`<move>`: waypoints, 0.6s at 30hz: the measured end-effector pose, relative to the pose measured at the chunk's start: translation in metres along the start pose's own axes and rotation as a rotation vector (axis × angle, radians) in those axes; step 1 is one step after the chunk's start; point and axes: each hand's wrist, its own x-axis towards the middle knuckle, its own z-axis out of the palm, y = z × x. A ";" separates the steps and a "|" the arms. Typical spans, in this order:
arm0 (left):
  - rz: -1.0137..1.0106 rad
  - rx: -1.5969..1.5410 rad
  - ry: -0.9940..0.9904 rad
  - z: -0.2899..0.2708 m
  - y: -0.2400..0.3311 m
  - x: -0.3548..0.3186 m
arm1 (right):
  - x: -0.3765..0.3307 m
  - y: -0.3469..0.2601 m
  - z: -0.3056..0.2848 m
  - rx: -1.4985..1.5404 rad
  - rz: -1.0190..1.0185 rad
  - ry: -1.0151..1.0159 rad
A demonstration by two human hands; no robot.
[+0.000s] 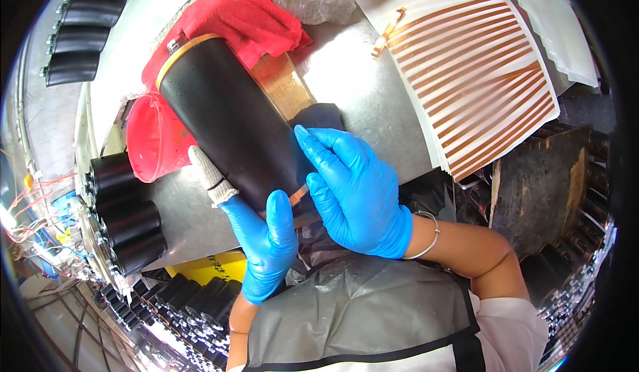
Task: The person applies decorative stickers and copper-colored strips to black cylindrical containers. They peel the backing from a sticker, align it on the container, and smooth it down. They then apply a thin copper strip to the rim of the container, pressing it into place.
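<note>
A black cylinder (229, 116) lies slanted in front of me, with an orange-brown band around its far end and a metal stud there. My left hand (263, 239), in a blue glove with a knitted cover on a finger, holds the cylinder's near left side, thumb by the near end. My right hand (359, 192), also blue-gloved, has curled fingers at the near right edge. A copper-coloured tape strip (298, 195) shows at the near end and runs under the right thumb; the fingertips' exact grip is partly hidden.
A red cloth (236, 22) and a red plastic tub (156, 139) stand beyond and left of the cylinder. White sheets bearing copper-coloured strips (472, 72) lie at right on the metal table (339, 59). More black cylinders (130, 235) stand at left. A dark board (539, 186) is at right.
</note>
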 end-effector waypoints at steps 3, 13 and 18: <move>0.064 0.143 0.105 0.012 0.003 0.000 | 0.000 0.001 0.000 0.015 -0.015 0.015; -0.110 -0.198 -0.017 0.001 0.020 0.005 | -0.001 -0.002 -0.005 0.078 0.056 -0.026; -0.180 -0.164 0.002 0.008 0.029 0.007 | 0.000 -0.003 -0.006 0.084 0.064 -0.012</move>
